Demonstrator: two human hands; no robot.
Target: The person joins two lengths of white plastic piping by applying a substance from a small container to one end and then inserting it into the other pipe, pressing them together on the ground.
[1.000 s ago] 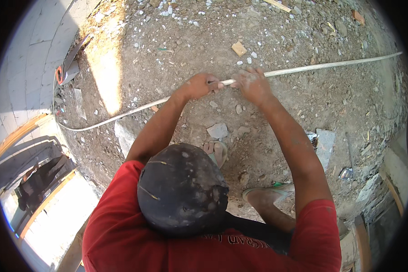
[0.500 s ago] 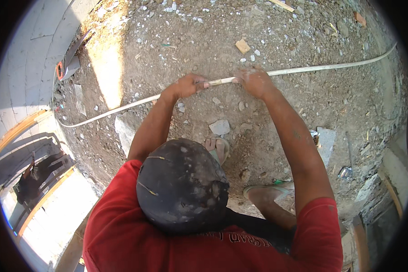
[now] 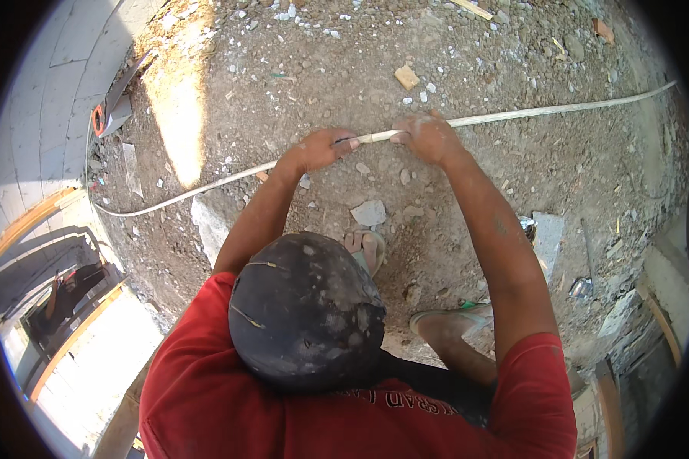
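Observation:
A long whitish flexible tube (image 3: 543, 114) runs across the ground from left to right, bending back at its left end. My left hand (image 3: 318, 150) grips it with thumb and fingers pinched together, and a small dark strip I cannot identify shows at the fingertips. About a hand's width to the right, my right hand (image 3: 432, 140) is closed around the same tube. Between the two hands a short, yellowish section of the tube is exposed, with what looks like a joint or band on it.
Rough soil with gravel and stones surrounds my sandaled feet (image 3: 370, 249). A handsaw with an orange handle (image 3: 97, 121) rests by the boards at left. A flat stone (image 3: 369, 213) and a wood scrap (image 3: 406, 76) lie nearby. Another person (image 3: 73, 294) in dark clothing is at lower left.
My left hand has shifted slightly to the right along with its part of the tube. The tube's far right end sits a little lower. The other person at lower left has changed posture.

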